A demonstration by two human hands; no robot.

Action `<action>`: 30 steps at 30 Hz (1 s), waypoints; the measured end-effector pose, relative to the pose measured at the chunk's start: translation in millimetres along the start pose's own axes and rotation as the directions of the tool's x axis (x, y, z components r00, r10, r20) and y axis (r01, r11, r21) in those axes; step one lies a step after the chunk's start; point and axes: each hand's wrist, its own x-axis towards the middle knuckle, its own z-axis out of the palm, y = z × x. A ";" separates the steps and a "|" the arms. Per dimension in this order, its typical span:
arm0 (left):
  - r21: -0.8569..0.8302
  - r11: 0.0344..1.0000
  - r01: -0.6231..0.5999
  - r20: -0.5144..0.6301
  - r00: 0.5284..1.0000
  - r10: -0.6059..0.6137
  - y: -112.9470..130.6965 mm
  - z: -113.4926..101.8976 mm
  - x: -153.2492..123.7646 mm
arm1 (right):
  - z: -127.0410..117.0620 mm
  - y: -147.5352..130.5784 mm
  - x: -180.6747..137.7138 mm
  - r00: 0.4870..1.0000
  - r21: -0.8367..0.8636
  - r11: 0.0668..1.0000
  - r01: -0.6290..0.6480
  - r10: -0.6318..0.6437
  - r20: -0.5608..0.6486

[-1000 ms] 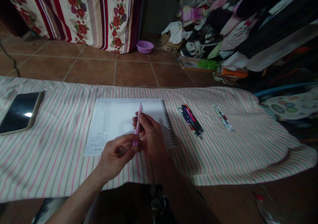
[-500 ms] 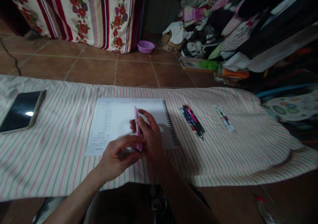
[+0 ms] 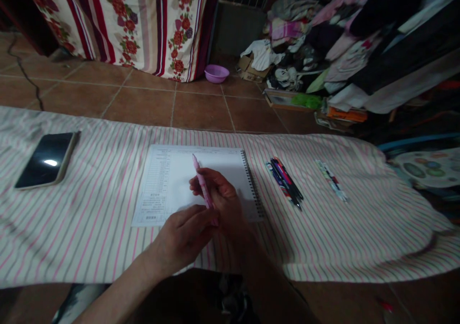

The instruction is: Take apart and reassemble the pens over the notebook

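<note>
Both my hands are on a pink pen [image 3: 202,182], which tilts with its upper end to the left above a spiral-bound notebook [image 3: 179,170]. The fingers of my left hand [image 3: 189,233] close round the pen's lower end. My right hand [image 3: 223,199] has its fingers wrapped about the pen's middle, palm turned partly up. The notebook shows a white page with a printed table down its left side and black coil binding on the right. Part of the page is hidden behind my hands.
A bundle of pens [image 3: 285,182] lies right of the notebook, with several white patterned pens [image 3: 332,181] farther right. A phone [image 3: 46,160] rests at the left of the striped cloth [image 3: 104,185]. Beyond are a purple basin [image 3: 216,74] and a clothes pile [image 3: 287,31].
The pink pen has tipped from nearly upright to a leftward slant. My left fingers have closed more tightly at its lower end. The whole view has shifted slightly.
</note>
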 end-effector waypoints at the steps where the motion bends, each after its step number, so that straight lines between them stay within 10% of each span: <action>1: 0.018 1.000 -0.010 -0.002 1.000 0.010 0.5 0.2 -0.5 | 0.0 -0.4 -0.5 1.000 0.005 1.000 0.001 -0.001 0.015; 10: 0.067 0.995 -0.070 0.011 0.998 0.069 6.7 -1.8 -4.8 | 2.4 -5.3 1.7 0.998 -0.062 0.998 -0.010 0.007 -0.059; 18: 0.189 0.971 -0.145 0.080 0.988 0.132 20.1 -1.6 -7.7 | -2.3 -2.0 4.7 0.934 -0.427 0.888 0.172 -0.285 -0.216; 23: 0.393 0.919 -0.022 0.249 0.965 -0.083 28.7 -12.3 -9.8 | 6.4 -2.6 -3.0 0.967 -0.438 0.897 0.069 -0.168 -0.193; 30: 0.637 0.769 0.043 0.159 0.970 -0.186 -3.6 -57.3 -13.4 | 11.3 4.5 -5.3 0.989 -0.463 0.883 -0.082 0.014 -0.147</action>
